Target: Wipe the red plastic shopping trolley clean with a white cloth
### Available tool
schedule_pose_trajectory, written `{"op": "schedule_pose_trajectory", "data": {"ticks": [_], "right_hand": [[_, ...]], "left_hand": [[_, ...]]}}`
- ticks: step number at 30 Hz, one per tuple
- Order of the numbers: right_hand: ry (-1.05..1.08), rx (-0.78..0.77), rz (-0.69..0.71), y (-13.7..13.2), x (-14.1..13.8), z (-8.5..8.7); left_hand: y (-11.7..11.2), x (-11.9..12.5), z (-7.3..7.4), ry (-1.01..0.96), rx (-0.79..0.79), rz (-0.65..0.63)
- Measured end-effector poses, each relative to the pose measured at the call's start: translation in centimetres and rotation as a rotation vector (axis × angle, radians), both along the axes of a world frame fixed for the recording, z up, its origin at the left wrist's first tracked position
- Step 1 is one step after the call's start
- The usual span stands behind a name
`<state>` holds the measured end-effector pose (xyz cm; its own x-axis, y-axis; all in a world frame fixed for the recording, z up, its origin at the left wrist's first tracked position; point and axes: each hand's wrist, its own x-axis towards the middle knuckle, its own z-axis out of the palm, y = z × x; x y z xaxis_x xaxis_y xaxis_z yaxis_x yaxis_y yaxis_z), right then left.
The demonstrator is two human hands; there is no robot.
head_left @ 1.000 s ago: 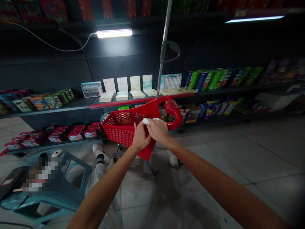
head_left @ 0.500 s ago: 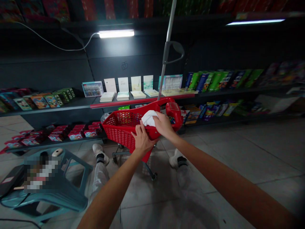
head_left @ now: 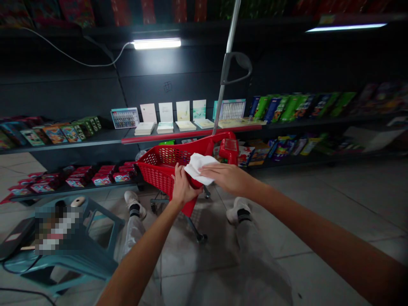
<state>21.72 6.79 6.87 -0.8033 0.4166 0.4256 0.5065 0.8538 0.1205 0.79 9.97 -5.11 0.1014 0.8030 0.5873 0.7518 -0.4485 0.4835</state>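
Observation:
A small red shopping cart (head_left: 159, 170) stands on the tiled floor between my outstretched legs. My left hand (head_left: 182, 187) is closed around the cart's near rim corner. My right hand (head_left: 228, 177) lies flat with fingers stretched out, pressing a white cloth (head_left: 197, 168) onto the cart's rim beside the red handle (head_left: 230, 149). A grey metal pole (head_left: 227, 68) rises from the cart's far side.
Dark shelves (head_left: 95, 138) with coloured boxes and cards run across the back. A teal plastic stool (head_left: 79, 238) stands at the lower left with a pale mouse-like object (head_left: 77, 201) on it. A lit tube lamp (head_left: 156, 43) hangs above. Grey tiles stretch to the right.
My right hand has moved from gripping the bunched cloth near the handle to lying flat on it over the rim. The cloth is more spread out. My left hand stays on the rim.

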Motion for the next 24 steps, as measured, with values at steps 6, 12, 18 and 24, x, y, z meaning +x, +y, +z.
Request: {"op": "schedule_pose_trajectory", "data": {"ticks": [6, 12, 18, 24], "right_hand": [[0.083, -0.095, 0.095, -0.7, 1.7, 1.0], [0.141, -0.211, 0.042, -1.5, 0.6, 1.8], [0.154, -0.183, 0.025, -1.2, 0.7, 1.8], [0.126, -0.076, 0.126, -0.6, 1.5, 1.8]], "left_hand": [[0.8, -3.1, -0.3, -0.001, 0.037, -0.092], [0.8, -5.5, -0.5, -0.024, 0.069, -0.148], [0.5, -8.3, -1.0, -0.093, 0.137, -0.24], [0.2, -11.6, -2.0, -0.108, 0.192, -0.274]]}}
